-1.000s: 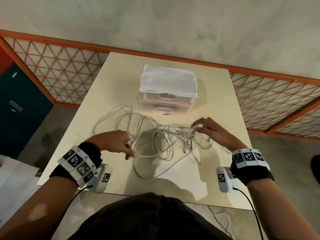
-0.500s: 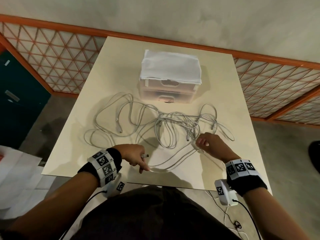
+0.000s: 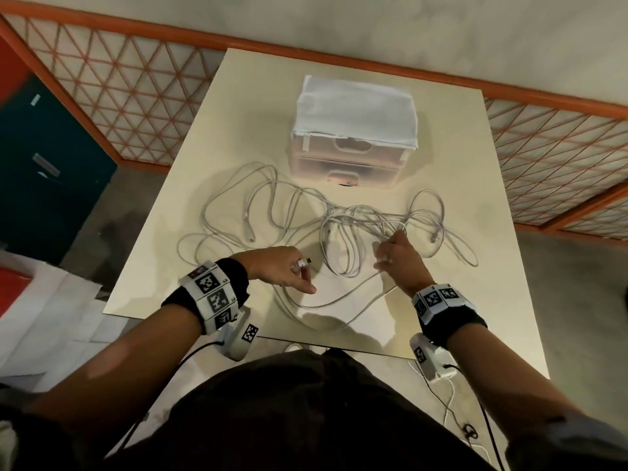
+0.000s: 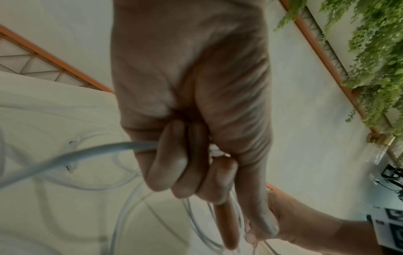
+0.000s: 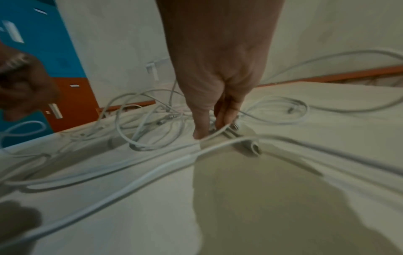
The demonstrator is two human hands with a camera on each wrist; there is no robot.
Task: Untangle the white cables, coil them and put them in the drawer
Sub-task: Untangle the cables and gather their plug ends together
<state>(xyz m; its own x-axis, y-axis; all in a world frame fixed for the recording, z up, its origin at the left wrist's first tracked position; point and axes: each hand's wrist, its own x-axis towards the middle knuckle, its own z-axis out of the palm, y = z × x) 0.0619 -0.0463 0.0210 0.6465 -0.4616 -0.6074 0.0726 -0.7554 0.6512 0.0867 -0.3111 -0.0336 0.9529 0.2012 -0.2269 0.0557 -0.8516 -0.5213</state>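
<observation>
A tangle of white cables (image 3: 356, 222) sprawls over the middle of the beige table (image 3: 238, 107), with loose loops running left (image 3: 238, 198) and right (image 3: 441, 212). My left hand (image 3: 300, 271) grips one cable near its end, the USB plug (image 3: 308, 261) sticking out. In the left wrist view the fingers (image 4: 174, 163) curl round that cable (image 4: 87, 152), index finger pointing down. My right hand (image 3: 390, 248) reaches into the tangle's right part and pinches a strand (image 5: 216, 133). The small drawer unit (image 3: 346, 147), under a white cloth, stands behind with both drawers closed.
One long cable loop (image 3: 339, 307) lies near the table's front edge between my hands. A teal cabinet (image 3: 44, 171) and papers (image 3: 51, 300) on the floor are to the left. An orange lattice railing (image 3: 543, 158) runs behind the table. Wires (image 3: 450, 402) hang below the right wrist.
Both hands pulled back toward the front edge, the left one dragging its cable end along. The right hand has since reached into the tangle again. The cables now lie more spread out.
</observation>
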